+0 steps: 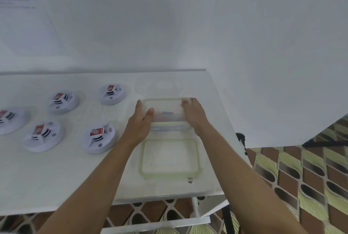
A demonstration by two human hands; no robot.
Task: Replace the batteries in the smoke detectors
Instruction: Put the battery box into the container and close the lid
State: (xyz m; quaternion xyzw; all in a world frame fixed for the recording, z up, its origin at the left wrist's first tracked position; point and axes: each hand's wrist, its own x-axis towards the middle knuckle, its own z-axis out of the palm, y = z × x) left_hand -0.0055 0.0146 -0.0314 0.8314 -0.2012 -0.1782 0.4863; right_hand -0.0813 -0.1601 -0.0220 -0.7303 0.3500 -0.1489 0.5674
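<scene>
On the right part of the white table point(56, 177), the left hand point(140, 120) and right hand point(194, 115) pinch the clear rectangular plastic box point(165, 108) by its short sides, its green-edged lid point(169, 174) just before it. It is best kept level. Five round white smoke detectors point(99, 137) lie well left, each bearing a red block, probably a battery.

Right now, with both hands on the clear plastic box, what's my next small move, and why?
Probably free your right hand and reach into the clear plastic box, left hand steadying it. Its green-rimmed lid lies off on the white table, blurred red and dark items, perhaps batteries, show inside, and five round white smoke detectors wait at left.
</scene>
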